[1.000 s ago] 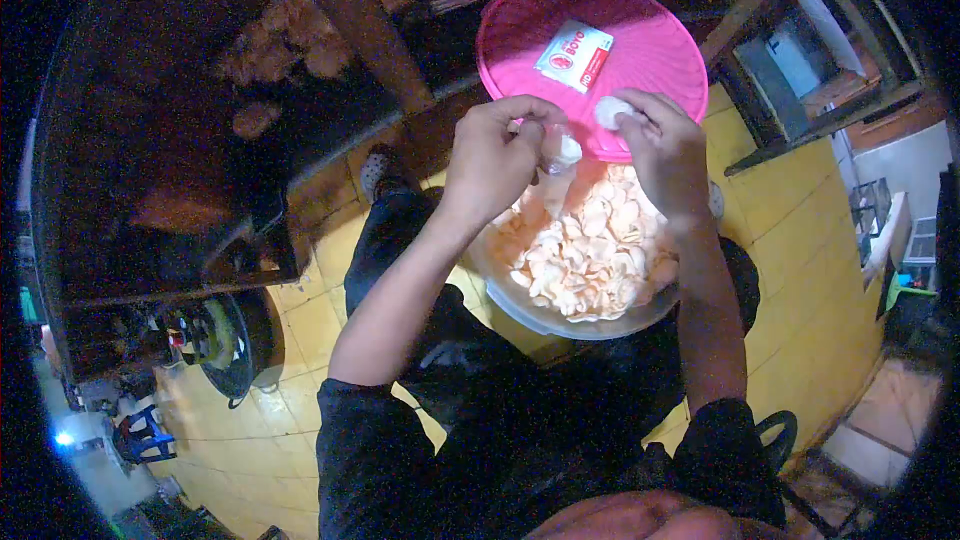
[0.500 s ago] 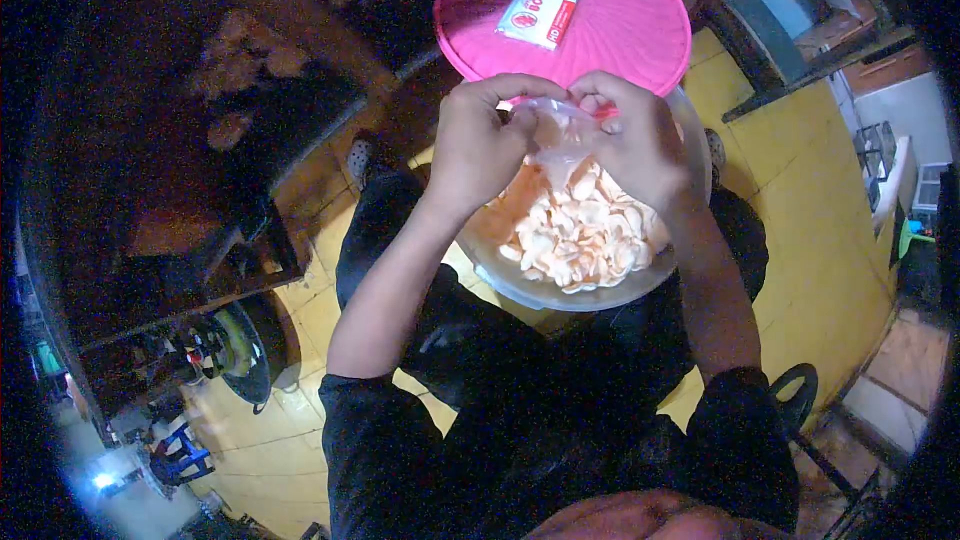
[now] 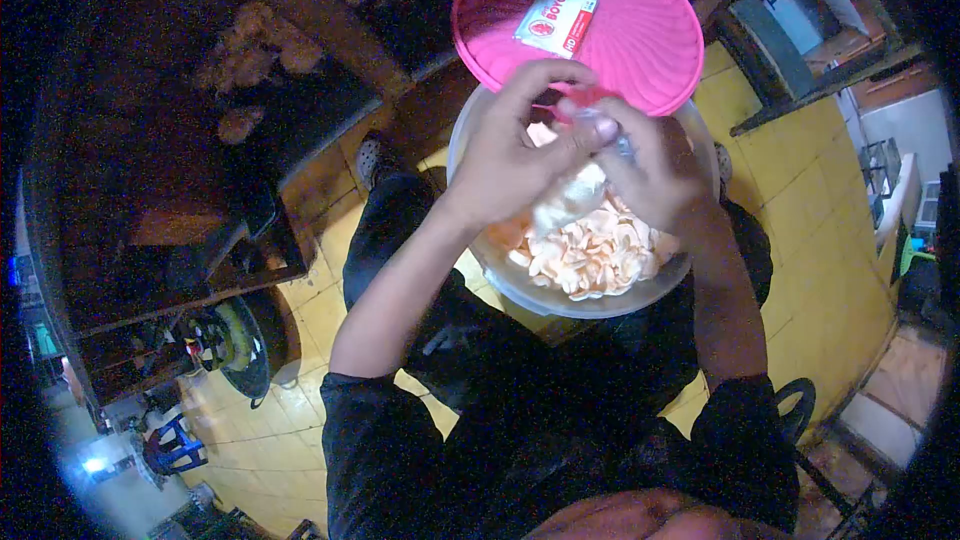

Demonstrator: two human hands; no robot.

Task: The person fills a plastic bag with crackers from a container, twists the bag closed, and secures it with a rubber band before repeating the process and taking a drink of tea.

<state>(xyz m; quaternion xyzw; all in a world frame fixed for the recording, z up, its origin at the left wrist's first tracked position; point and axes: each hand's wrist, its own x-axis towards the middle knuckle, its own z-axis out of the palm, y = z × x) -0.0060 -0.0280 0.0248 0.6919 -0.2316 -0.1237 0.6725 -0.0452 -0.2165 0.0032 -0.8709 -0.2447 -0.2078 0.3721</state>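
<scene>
My left hand (image 3: 505, 155) and my right hand (image 3: 655, 165) meet over a large translucent tub (image 3: 530, 300). Between them the fingers close on the gathered top of a clear plastic bag (image 3: 570, 195), whose body hangs below, pale with what is inside. Something thin and red (image 3: 590, 98) shows at the fingertips; its kind is blurred. Pale orange crackers (image 3: 595, 260) fill the tub beneath the bag. Behind the hands, a ribbed pink lid (image 3: 650, 30) overlaps the tub's far side, with a white and red packet marked BOYO (image 3: 558, 20) lying on it.
The tub is between my knees, above a yellow tiled floor (image 3: 800, 230). A dark wooden bench (image 3: 190, 300) runs along the left, with a wok-like pan (image 3: 250, 340) beside it. At the right are a wooden frame (image 3: 750, 120) and a stove (image 3: 880, 175).
The bag's opening, stretched between both hands before, is now bunched together. My left thumb has crossed over toward the right hand. The view has shifted slightly.
</scene>
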